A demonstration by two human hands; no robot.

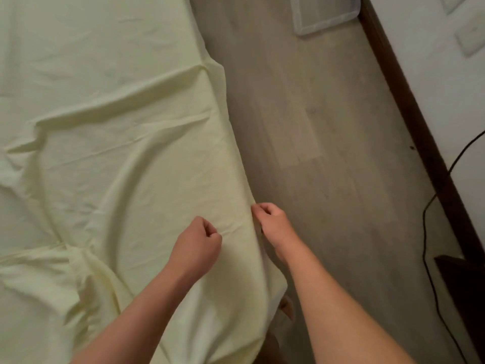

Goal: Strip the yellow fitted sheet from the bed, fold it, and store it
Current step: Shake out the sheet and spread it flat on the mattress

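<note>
Head view is giving me the yellow fitted sheet [110, 132] spreading over the left two thirds of the frame, wrinkled, with long creases running from the middle left toward the lower centre, and its right edge hanging down beside the wooden floor [315, 153]. The left hand [198, 239] is sitting in the lower centre with its fingers curled tight on the sheet's top surface; it looks to be pinching a small ridge of cloth, though the fold between the fingertips is blurring and I am only reading it from the crease leading to the knuckles. The right hand [271, 222] is just beside it at the sheet's right edge, fingers curled in, gripping the cloth where it is dropping over the side; the held part is hiding behind the fingers. Both forearms are running out of the bottom edge. At the top centre a pale plastic container [322, 15] is being cut off by the frame. A dark baseboard [409, 119] is slanting down the right, and a black cable [433, 206] is trailing along the wall at the right edge.
</note>
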